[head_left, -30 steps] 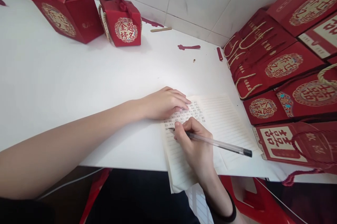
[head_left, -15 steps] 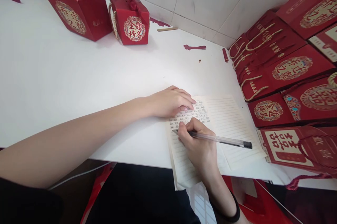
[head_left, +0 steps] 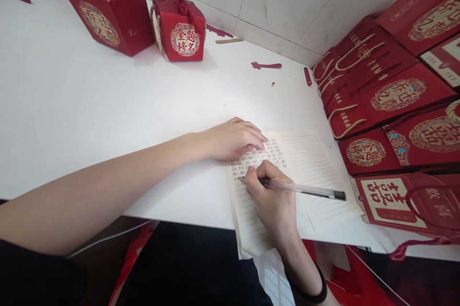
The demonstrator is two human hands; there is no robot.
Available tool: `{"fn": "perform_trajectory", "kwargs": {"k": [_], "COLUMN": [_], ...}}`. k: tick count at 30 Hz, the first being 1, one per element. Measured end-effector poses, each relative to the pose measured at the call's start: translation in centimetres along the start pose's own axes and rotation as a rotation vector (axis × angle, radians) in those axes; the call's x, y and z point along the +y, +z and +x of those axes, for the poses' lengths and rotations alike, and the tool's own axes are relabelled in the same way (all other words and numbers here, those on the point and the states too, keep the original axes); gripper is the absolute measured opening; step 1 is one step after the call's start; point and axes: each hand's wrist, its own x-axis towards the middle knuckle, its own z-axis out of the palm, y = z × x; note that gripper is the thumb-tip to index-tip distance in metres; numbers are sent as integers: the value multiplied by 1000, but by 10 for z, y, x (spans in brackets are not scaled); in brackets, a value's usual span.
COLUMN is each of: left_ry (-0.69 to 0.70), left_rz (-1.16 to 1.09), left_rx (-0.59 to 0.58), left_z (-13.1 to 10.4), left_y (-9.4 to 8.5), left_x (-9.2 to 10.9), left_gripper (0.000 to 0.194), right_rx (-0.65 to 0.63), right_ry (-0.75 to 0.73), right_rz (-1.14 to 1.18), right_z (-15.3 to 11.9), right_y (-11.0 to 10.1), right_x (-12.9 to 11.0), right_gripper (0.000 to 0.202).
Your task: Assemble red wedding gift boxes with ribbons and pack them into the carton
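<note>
A lined notebook (head_left: 316, 167) lies spread on the white table near its front edge, its left page's bottom reaching past that edge. Rows of small handwriting fill the upper part of the left page; the right page bears only printed lines. My right hand (head_left: 275, 200) is closed around a clear pen (head_left: 305, 189) with a black cap end, its tip at the start of a row on the left page. Resting palm down at the top of that page, my left hand (head_left: 237, 139) has its fingers extended over some of the writing.
Red gift boxes with rope handles (head_left: 395, 95) are stacked along the right wall. A small red box (head_left: 185, 33) and a larger red box (head_left: 111, 18) with ribbon bows stand at the back left. Red strips (head_left: 268, 65) and a tan stick (head_left: 230, 40) lie by the tiled wall.
The pen tip has shifted slightly right along the row, and a small mark now shows at the row's start. My left hand stays in place.
</note>
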Motion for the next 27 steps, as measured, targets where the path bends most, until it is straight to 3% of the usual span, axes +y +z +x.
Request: {"fn": "perform_trajectory", "kwargs": {"k": [22,24,27], "left_ry": [-11,-9,-2], "left_rz": [-30,-35,-31], "left_rx": [-2,-4,-2], "left_z": [0,-1,-1], "left_y": [-1,-2,-2], "left_x": [1,2,2], "left_gripper": [30,29,27], "right_rx": [19,25,54], "right_ry": [-17,8,66], "right_rz": [16,86,372], "right_z": [0,-2,-9], "right_y": [1,0,-8], "right_x": [1,2,4], "right_gripper": [33,32,33]}}
